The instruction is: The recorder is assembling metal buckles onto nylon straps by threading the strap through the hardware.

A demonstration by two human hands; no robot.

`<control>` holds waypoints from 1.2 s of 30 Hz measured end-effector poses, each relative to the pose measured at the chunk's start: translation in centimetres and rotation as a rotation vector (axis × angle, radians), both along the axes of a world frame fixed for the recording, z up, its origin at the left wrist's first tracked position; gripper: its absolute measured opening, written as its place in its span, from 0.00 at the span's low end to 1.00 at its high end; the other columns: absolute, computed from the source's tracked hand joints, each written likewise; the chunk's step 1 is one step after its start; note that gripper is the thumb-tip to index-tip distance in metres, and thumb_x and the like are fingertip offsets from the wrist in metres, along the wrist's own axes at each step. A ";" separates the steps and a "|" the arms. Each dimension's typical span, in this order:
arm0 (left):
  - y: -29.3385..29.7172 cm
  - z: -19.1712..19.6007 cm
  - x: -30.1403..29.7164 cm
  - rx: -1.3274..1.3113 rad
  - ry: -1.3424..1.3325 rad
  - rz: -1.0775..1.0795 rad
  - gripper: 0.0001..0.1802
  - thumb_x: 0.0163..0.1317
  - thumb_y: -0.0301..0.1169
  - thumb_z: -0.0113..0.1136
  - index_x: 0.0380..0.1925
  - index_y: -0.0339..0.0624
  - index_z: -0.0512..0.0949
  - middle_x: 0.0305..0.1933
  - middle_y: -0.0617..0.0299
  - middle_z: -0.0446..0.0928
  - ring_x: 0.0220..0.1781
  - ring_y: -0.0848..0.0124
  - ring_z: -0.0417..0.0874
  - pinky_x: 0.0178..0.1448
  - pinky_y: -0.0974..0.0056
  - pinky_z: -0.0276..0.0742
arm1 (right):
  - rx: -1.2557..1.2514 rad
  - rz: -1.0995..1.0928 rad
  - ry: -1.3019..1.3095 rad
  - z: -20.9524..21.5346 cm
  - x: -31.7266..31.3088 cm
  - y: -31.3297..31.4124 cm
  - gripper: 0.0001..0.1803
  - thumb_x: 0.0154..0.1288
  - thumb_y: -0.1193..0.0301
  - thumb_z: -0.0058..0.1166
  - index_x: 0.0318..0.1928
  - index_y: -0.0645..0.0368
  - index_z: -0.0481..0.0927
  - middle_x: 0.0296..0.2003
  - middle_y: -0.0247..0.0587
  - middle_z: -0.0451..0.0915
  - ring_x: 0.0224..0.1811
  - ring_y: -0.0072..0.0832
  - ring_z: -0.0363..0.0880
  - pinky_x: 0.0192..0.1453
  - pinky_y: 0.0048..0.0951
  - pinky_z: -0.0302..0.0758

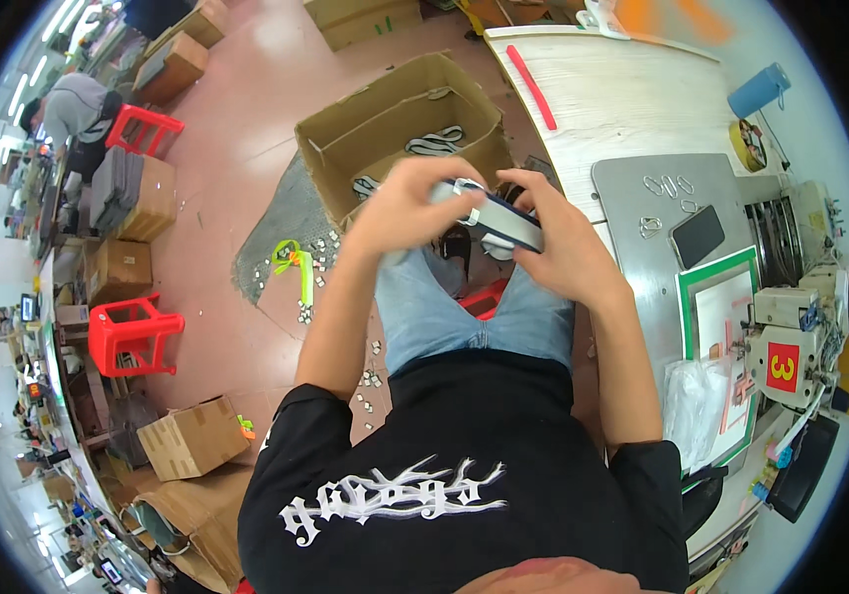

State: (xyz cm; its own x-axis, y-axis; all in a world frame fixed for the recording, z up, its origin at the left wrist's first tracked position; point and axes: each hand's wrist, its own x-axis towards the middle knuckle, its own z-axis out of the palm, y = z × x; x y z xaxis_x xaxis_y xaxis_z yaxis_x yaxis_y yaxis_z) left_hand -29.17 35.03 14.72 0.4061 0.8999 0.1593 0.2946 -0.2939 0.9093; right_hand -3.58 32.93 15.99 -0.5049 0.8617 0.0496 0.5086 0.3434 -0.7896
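Above my lap, a folded webbing strap (pixel 505 222), grey with dark edges, is stretched between my two hands. My left hand (pixel 410 206), slightly blurred, pinches its left end beside a small white or metallic piece (pixel 468 186). Around the right end, the thumb and fingers of my right hand (pixel 565 238) are closed. Part of the strap hangs below, mostly hidden. Just beyond my hands is an open cardboard box (pixel 345 124) with striped grey straps (pixel 434 142) lying inside.
At my right stands a white table (pixel 602 89) with a red strip (pixel 531 87), a grey metal plate (pixel 632 257), a phone (pixel 699 238), wire rings (pixel 668 185) and a sewing machine (pixel 786 361). Small pieces litter the floor at left, near red stools (pixel 135 335) and cartons (pixel 195 438).
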 end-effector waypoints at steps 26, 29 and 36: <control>-2.6 -8.0 -7.0 -0.339 -0.020 0.061 0.14 0.66 0.34 0.81 0.42 0.36 0.86 0.35 0.72 0.83 0.35 0.83 0.78 0.39 0.72 0.72 | -0.083 -0.707 0.719 0.1 20.9 6.6 0.15 0.74 0.72 0.70 0.56 0.63 0.86 0.29 0.24 0.74 0.22 0.14 0.68 0.26 0.21 0.64; -2.3 -9.2 -7.5 -0.366 0.034 0.162 0.15 0.70 0.39 0.79 0.38 0.37 0.87 0.27 0.76 0.77 0.27 0.85 0.72 0.31 0.71 0.66 | 0.056 -0.897 0.803 -1.7 25.6 12.9 0.15 0.76 0.68 0.69 0.58 0.61 0.86 0.28 0.23 0.72 0.22 0.13 0.67 0.24 0.23 0.60; 1.3 -9.1 -5.2 -0.366 -0.154 0.261 0.10 0.75 0.34 0.73 0.42 0.39 0.86 0.23 0.76 0.75 0.22 0.86 0.70 0.26 0.73 0.59 | 0.258 -1.194 0.601 -3.2 38.7 30.0 0.26 0.70 0.65 0.75 0.61 0.62 0.80 0.23 0.35 0.79 0.18 0.24 0.75 0.22 0.29 0.69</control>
